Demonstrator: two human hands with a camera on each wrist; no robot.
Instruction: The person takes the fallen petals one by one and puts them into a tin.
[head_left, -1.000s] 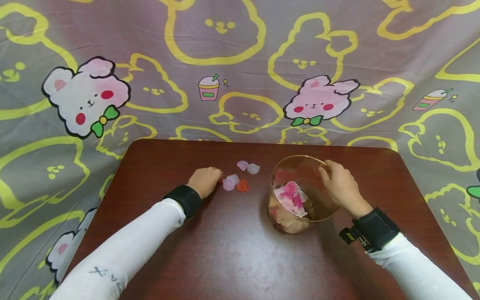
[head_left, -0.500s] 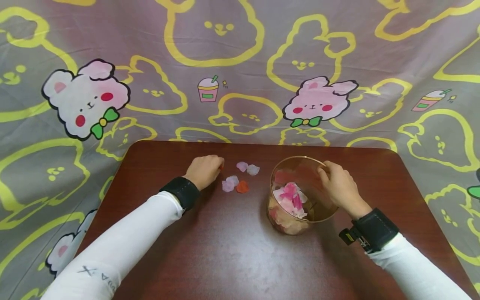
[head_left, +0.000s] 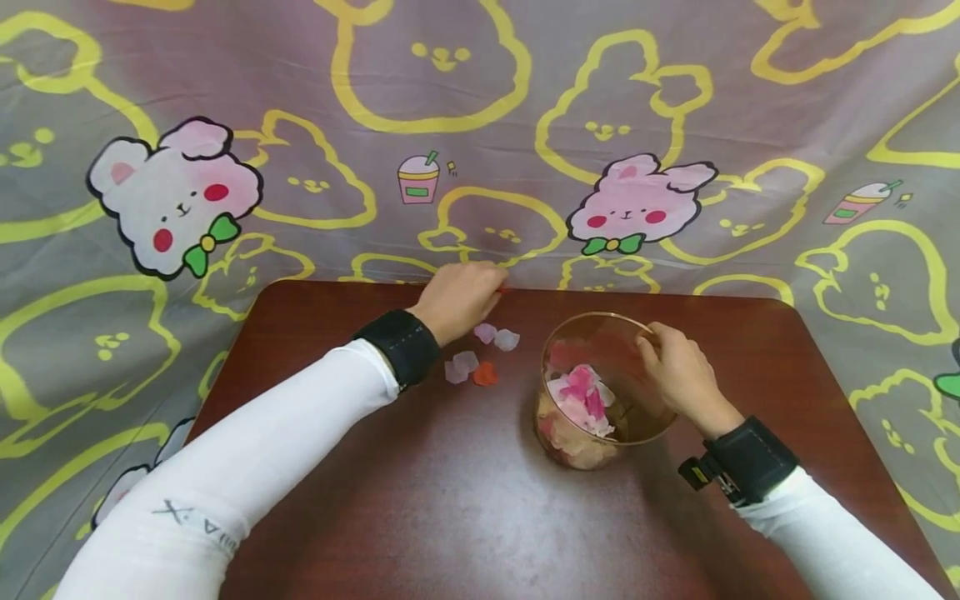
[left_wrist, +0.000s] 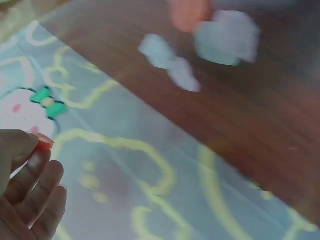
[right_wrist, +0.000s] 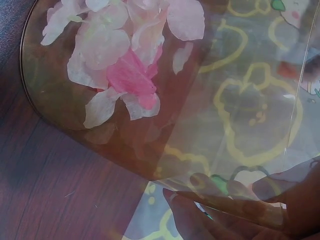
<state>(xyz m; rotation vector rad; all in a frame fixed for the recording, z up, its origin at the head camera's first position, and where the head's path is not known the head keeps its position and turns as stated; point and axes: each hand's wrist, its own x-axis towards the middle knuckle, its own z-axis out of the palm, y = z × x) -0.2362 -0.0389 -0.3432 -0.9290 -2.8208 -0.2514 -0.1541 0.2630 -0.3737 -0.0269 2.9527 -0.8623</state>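
My left hand is over the far edge of the table. Between its thumb and index finger it pinches a small red petal, seen best in the left wrist view; its other fingers are loosely bent. Below that hand lie several loose petals: pale ones and an orange-red one. On the right stands a clear amber-tinted bowl with a gold rim, holding a heap of pink and white petals. My right hand grips the bowl's right rim, thumb inside the wall in the head view.
The brown wooden table has rounded far corners. Right behind it hangs a grey cloth printed with yellow outlines and bunny faces. Black bands circle both wrists.
My left hand has moved right and away, from left of the loose petals to the table's far edge, with the red petal in its pinch. The right hand and bowl stay still.
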